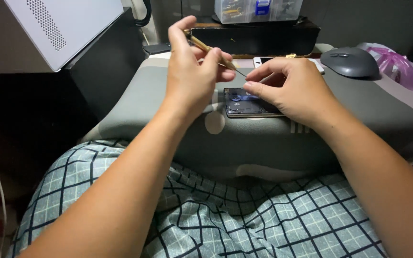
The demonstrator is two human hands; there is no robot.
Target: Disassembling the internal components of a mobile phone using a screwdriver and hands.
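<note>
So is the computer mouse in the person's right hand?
No, the mouse lies untouched behind the right hand, which rests on the opened device.

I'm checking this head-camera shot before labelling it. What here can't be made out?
- Screwdriver tip: too thin to see where it ends near the right hand.
- Whether the right fingertips hold a screw: too small.
- Opened phone: right part hidden under the right hand.
- Screwdriver handle: partly wrapped by the left hand.
- Clear parts box: cut off by the top edge.

A brass-coloured metal screwdriver, a glossy opened phone, a matt grey cloth cushion.
</note>
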